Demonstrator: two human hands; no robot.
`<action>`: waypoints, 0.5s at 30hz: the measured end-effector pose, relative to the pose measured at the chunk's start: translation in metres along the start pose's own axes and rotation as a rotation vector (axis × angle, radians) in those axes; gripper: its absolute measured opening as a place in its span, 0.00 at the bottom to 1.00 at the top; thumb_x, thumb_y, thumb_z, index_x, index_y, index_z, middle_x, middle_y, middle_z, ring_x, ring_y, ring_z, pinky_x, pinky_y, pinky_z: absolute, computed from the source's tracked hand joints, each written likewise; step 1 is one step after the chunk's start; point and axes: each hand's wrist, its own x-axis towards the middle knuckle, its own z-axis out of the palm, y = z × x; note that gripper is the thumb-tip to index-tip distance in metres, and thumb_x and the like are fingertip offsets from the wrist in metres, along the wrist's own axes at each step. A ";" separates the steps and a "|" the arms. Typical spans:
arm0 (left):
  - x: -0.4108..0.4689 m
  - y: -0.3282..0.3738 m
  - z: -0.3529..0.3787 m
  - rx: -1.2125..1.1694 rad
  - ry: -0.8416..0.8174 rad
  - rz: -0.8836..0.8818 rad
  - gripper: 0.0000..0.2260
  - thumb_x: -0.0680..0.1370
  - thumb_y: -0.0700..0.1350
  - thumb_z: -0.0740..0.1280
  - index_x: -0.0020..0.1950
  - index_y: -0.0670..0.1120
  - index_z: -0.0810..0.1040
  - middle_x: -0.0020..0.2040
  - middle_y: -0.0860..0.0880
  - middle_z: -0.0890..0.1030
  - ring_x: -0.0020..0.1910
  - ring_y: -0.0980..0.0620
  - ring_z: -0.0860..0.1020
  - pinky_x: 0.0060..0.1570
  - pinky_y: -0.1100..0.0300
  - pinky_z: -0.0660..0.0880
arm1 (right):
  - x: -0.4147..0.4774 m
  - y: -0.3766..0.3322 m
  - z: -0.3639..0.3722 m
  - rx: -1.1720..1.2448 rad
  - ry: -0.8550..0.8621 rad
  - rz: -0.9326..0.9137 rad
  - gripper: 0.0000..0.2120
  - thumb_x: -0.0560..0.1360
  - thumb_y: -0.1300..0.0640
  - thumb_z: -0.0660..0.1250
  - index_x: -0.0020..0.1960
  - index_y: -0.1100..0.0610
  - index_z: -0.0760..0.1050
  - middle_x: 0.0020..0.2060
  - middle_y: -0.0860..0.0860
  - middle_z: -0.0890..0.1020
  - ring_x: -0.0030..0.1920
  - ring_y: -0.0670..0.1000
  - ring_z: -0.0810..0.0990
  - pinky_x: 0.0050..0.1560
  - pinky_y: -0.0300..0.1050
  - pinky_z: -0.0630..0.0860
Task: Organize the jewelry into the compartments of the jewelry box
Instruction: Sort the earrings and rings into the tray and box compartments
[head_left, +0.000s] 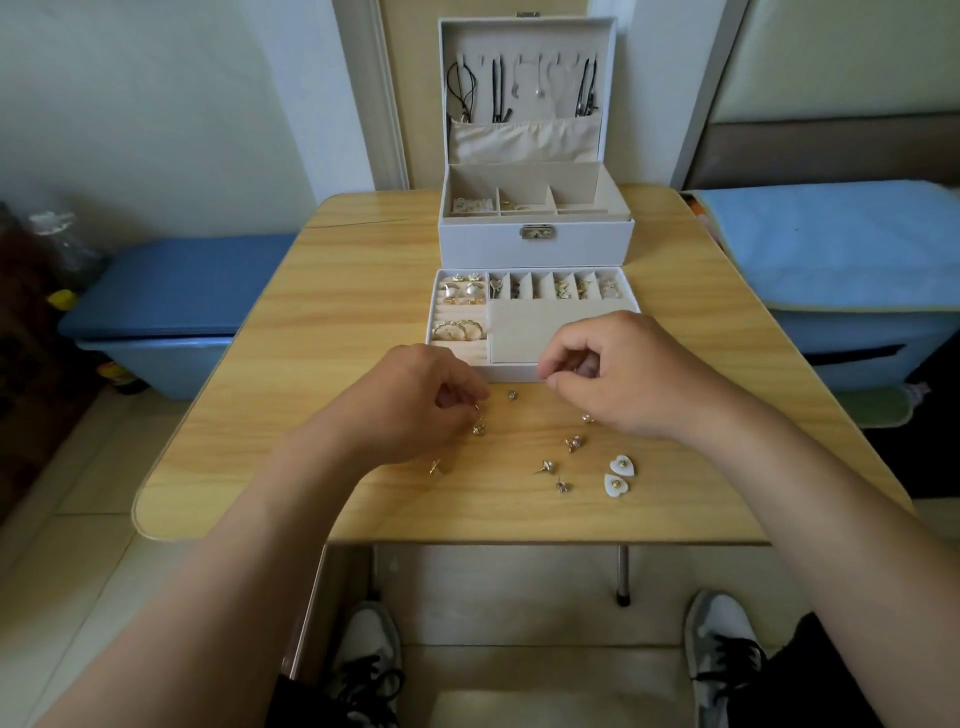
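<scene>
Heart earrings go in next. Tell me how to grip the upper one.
Pinch the upper heart earring by its left and right edges, coming straight down from above. It lies nearly flat on the table, gold centre up, and the other heart earring crowds its near side.

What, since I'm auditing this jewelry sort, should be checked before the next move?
1. Tray just beyond both hands: ok.
2. Box lid open: ok.
3. Left hand grip on the gold earring by its fingertips: cannot tell.
4. Right hand holding anything: cannot tell; the fingers are curled and hide it.
5. Table cleared of loose pieces: not ok; heart pair and several studs lie out.
</scene>
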 end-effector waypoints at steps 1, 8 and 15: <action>0.000 0.000 0.001 0.006 0.001 0.007 0.08 0.75 0.38 0.72 0.51 0.48 0.86 0.44 0.49 0.84 0.43 0.53 0.80 0.43 0.67 0.74 | -0.001 0.000 -0.001 0.003 0.002 -0.001 0.08 0.74 0.60 0.70 0.43 0.48 0.83 0.33 0.41 0.80 0.35 0.38 0.77 0.36 0.28 0.71; 0.002 -0.002 0.005 -0.018 0.030 -0.004 0.05 0.74 0.39 0.74 0.47 0.48 0.86 0.41 0.52 0.82 0.38 0.59 0.78 0.38 0.72 0.72 | -0.004 0.002 -0.005 -0.010 -0.048 -0.013 0.07 0.74 0.61 0.69 0.44 0.50 0.84 0.32 0.38 0.80 0.34 0.36 0.77 0.35 0.27 0.70; -0.003 -0.005 -0.004 -0.048 0.032 0.054 0.08 0.72 0.38 0.73 0.45 0.52 0.84 0.44 0.54 0.79 0.40 0.57 0.78 0.41 0.70 0.72 | -0.008 0.005 -0.022 -0.089 -0.247 -0.019 0.09 0.75 0.60 0.70 0.45 0.47 0.84 0.36 0.32 0.80 0.33 0.40 0.76 0.35 0.30 0.72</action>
